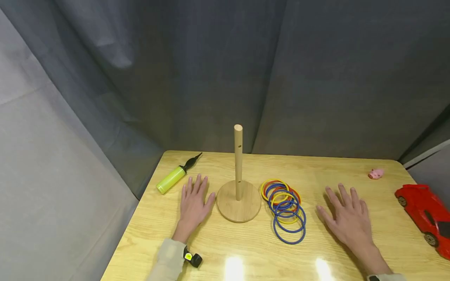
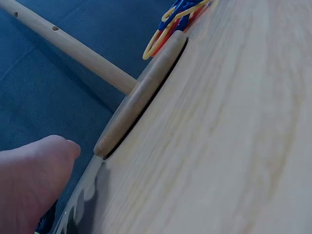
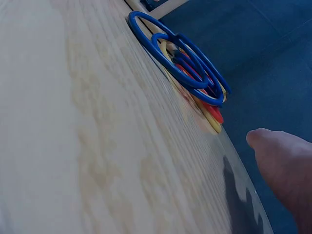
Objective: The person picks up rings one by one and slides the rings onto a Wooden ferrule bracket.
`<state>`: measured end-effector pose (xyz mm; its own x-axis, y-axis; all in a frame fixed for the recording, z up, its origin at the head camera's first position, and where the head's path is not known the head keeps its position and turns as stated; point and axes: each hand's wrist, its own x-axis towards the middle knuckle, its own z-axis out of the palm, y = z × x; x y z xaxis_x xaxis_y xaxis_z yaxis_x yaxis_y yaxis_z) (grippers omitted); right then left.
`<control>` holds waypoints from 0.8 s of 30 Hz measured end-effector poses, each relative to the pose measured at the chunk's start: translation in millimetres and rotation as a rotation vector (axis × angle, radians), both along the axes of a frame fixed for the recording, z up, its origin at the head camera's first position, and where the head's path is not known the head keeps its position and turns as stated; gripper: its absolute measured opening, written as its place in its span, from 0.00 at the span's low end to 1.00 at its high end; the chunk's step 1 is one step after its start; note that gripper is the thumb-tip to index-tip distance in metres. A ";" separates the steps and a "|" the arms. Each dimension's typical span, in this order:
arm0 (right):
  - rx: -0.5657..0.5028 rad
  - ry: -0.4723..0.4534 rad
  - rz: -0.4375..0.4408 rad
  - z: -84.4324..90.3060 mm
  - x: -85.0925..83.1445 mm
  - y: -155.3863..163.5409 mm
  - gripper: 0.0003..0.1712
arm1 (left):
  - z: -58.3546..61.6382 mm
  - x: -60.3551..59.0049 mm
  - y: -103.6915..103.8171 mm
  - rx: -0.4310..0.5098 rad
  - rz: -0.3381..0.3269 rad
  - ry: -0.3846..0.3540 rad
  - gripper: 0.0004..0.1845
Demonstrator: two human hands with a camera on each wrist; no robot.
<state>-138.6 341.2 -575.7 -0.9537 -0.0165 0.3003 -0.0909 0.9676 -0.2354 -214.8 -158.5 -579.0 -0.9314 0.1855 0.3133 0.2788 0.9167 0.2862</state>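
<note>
Both hands lie flat with fingers apart, holding nothing — the left hand [image 1: 192, 205] beside the wooden peg stand [image 1: 238, 195], the right hand [image 1: 348, 220] near the heaped rings [image 1: 284, 207] on the surface [image 1: 246, 249]. A careless reach could scatter those overlapping rings — or tip the stand.

Pale glossy varnished wooden table [image 1: 351, 269] with visible grain and light glare, matt smooth unpainted wooden peg stand with round base [image 1: 238, 195], shiny thin plastic rings in blue, yellow and red [image 1: 285, 210], matt grey cloth backdrop [image 1: 225, 70], glossy red plastic toy car [image 1: 425, 216], smooth lime-green plastic hand pump [image 1: 175, 175]
</note>
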 end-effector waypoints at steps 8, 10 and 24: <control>-0.041 0.042 0.047 3.8 -2.4 -20.4 0.46 | 4.7 0.6 7.9 0.039 -0.018 -0.023 0.37; -0.064 0.059 0.063 6.0 -4.2 -27.6 0.45 | 6.7 0.5 12.8 0.060 -0.030 -0.032 0.37; -0.257 0.070 0.184 24.6 -10.6 -85.1 0.53 | 27.9 -6.2 57.1 0.408 -0.271 -0.119 0.48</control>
<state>-149.2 256.1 -551.1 -0.9185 -0.1022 0.3821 -0.2839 0.8430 -0.4569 -221.1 -101.4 -551.1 -0.9004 0.3098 0.3053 0.4348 0.6231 0.6501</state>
